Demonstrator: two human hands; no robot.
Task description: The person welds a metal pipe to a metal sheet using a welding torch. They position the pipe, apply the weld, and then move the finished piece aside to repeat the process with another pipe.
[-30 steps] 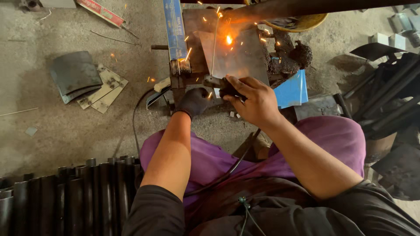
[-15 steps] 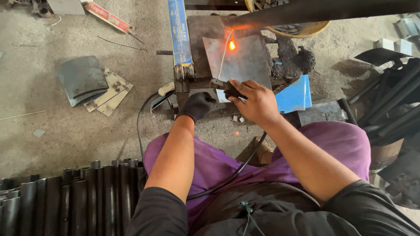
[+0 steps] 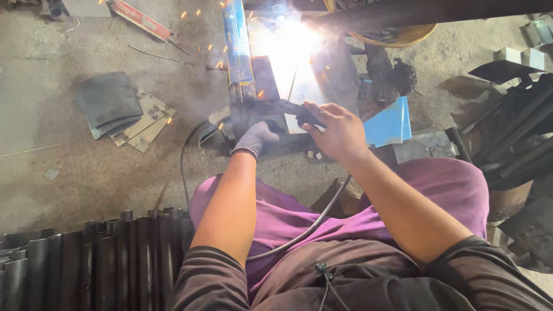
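Observation:
My right hand (image 3: 337, 131) grips a black welding electrode holder (image 3: 300, 113), its thin rod reaching up to a bright white arc (image 3: 286, 43) on a grey metal plate (image 3: 328, 78). Orange sparks fly off to the left. My left hand (image 3: 257, 137), in a grey knit glove, rests on the dark metal piece (image 3: 253, 112) just left of the holder. A black cable (image 3: 305, 227) runs from the holder down across my purple lap. An open blue pack of welding rods (image 3: 239, 49) lies just above my left hand.
Dark metal tubes (image 3: 86, 259) lie in a row at lower left. Flat metal offcuts (image 3: 118, 109) sit on the concrete floor at left. A blue sheet (image 3: 389, 122), a long dark pipe (image 3: 426, 11) and stacked black bars (image 3: 512, 138) lie to the right.
The arc has flared from a small orange glow into a bright white blaze with sparks scattering left. Both hands hold nearly the same place.

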